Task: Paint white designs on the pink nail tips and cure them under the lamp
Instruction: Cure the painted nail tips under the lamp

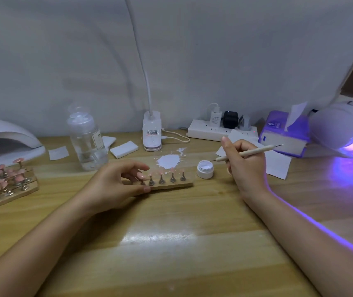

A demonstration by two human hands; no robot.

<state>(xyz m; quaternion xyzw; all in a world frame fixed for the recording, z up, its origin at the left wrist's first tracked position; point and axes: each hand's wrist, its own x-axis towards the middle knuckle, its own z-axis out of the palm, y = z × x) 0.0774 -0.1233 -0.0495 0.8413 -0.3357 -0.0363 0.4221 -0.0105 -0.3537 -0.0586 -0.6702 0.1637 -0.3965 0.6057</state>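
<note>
Centre of the desk: your wooden strip [171,185] carries a row of pink nail tips [161,173] on small metal stands, each upright. Your left hand [117,181] grips the strip's left end, thumb on the near edge and fingers curled over the leftmost stand. No white design is legible on these tips; at this size you cannot tell whether any is painted.

Just right of the strip sits the open jar of white gel [205,168]. Your right hand [245,162] holds the dotting pen [246,153] in a writing pinch, its fine tip poised at the jar's rim. Judgement: you are loading white gel, so painting on this strip is at an early or middle stage and curing is still to come.

Behind the strip lies a splashed white patch [168,161] on the wood. Far right, the curing lamp [343,127] glows violet, its mouth facing the desk; nothing of the strip is under it. Far left, a second board of pink tips [4,183] stands before an unlit lamp [6,136]; whether those are finished is not visible.

Also present: clear bottle [87,140], power strip [218,129], tissue box [285,133].
</note>
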